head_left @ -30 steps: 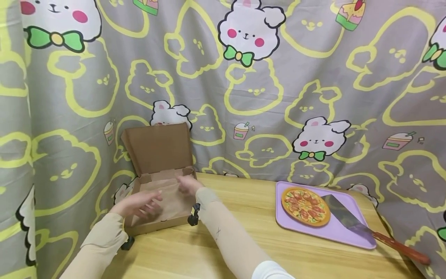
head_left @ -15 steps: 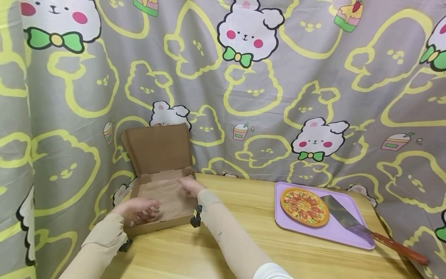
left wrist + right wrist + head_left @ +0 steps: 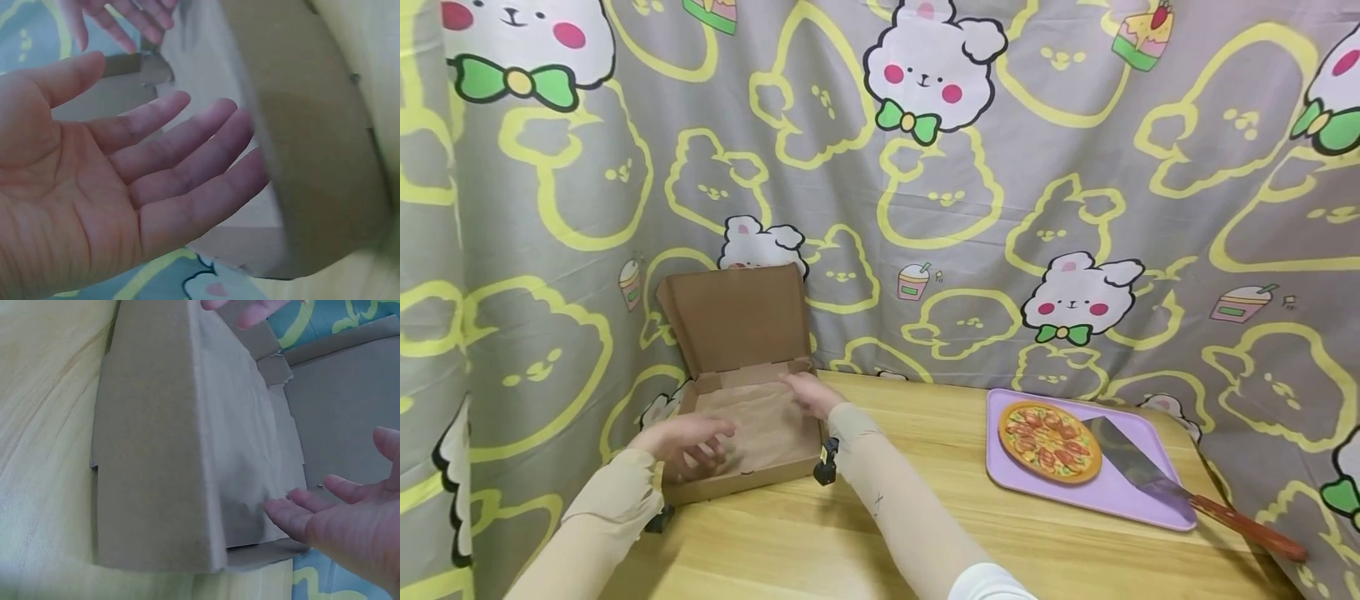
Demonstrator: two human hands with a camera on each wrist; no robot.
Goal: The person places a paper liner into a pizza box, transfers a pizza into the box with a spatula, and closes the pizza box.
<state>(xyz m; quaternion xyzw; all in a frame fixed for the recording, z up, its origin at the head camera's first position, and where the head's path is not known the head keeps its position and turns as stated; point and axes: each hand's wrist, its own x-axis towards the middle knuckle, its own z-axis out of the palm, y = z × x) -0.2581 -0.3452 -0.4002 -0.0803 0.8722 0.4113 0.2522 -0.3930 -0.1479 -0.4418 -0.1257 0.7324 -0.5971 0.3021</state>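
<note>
A brown cardboard pizza box (image 3: pixel 745 482) stands at the left of the table with its lid (image 3: pixel 737 321) raised. Brown paper (image 3: pixel 763 421) lines its bottom. My left hand (image 3: pixel 688 442) hovers over the box's left front side. In the left wrist view, that hand's fingers spread loosely and hold nothing. Over the right side of the box is my right hand (image 3: pixel 811 394). The right wrist view shows its fingers extended beside the box wall, with nothing held; whether they touch the wall I cannot tell.
At the right, a purple tray (image 3: pixel 1075 497) bears a pizza (image 3: pixel 1050 442) and a pizza server (image 3: pixel 1123 454) whose wooden handle (image 3: pixel 1247 525) reaches past the tray's edge. A grey patterned curtain (image 3: pixel 850 183) hangs behind and beside the wooden table (image 3: pixel 910 467).
My left hand has drawn slightly to the left over the box. The right hand has barely moved. The whole scene has shifted a little left in the head view.
</note>
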